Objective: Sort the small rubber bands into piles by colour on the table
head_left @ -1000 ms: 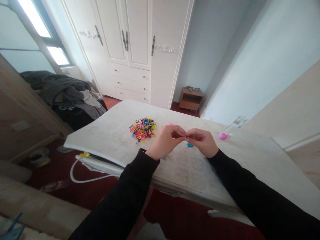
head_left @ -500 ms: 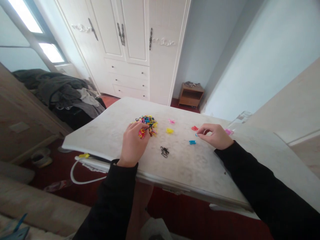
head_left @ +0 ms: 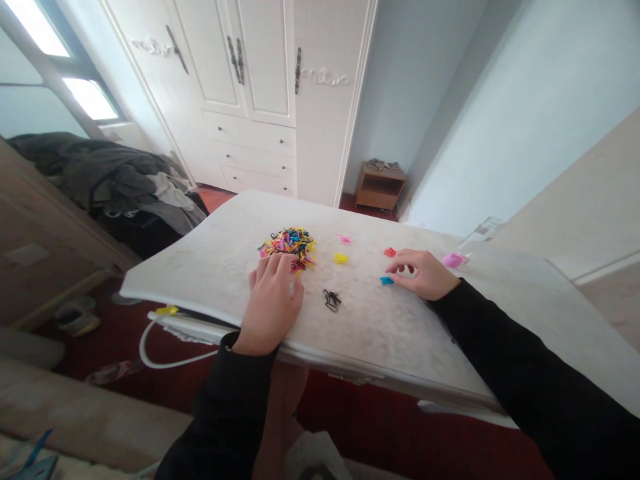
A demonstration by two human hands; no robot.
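Note:
A mixed heap of small coloured loops (head_left: 289, 241), which look like rubber bands, lies on the white table (head_left: 200, 260). My left hand (head_left: 273, 300) rests at the heap's near edge, palm down, fingers stretched and thumb apart. Close to the small blue cluster (head_left: 387, 281) is my right hand (head_left: 423, 275), thumb and forefinger parted, with nothing visible between them. A red cluster (head_left: 390, 252) sits just beyond its fingertips. Between the hands are a black cluster (head_left: 331, 300), a yellow one (head_left: 341, 258) and a pink one (head_left: 344, 240).
Beyond my right hand lies a pink object (head_left: 454, 260) beside a clear plastic item (head_left: 483, 235). A white wardrobe (head_left: 250, 133) and a small brown cabinet (head_left: 381, 187) stand behind the table. Dark clothes (head_left: 110, 177) are piled at left.
My right hand has lowered to the blue cluster, and the small blue piece it pinched has left its fingertips. My left hand has drawn slightly nearer and opened from its pinch.

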